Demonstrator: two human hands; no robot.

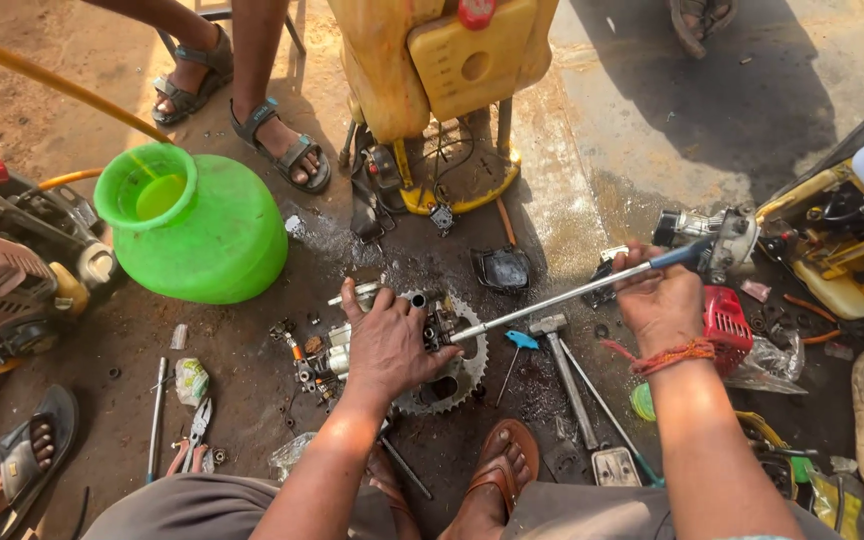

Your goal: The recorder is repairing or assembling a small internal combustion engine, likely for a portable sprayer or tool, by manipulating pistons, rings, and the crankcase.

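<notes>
Small engine part worked on with a long screwdriver on the ground.

The engine part [422,345] is pressed down under the left hand [389,340], apparently gripped; the screwdriver [572,295] is clamped in the right hand [660,300], beside a hammer [562,365].

Strong daylight, outdoors. Sun falls from the upper left; hard shadows lie across the pale concrete [752,110] at upper right. Wet patches beside the yellow tank [442,60] give glare. The green pot [197,225] is brightly lit, near overexposed. Focus is sharp at centre; wide-angle bending and slight softness show at the edges.
</notes>
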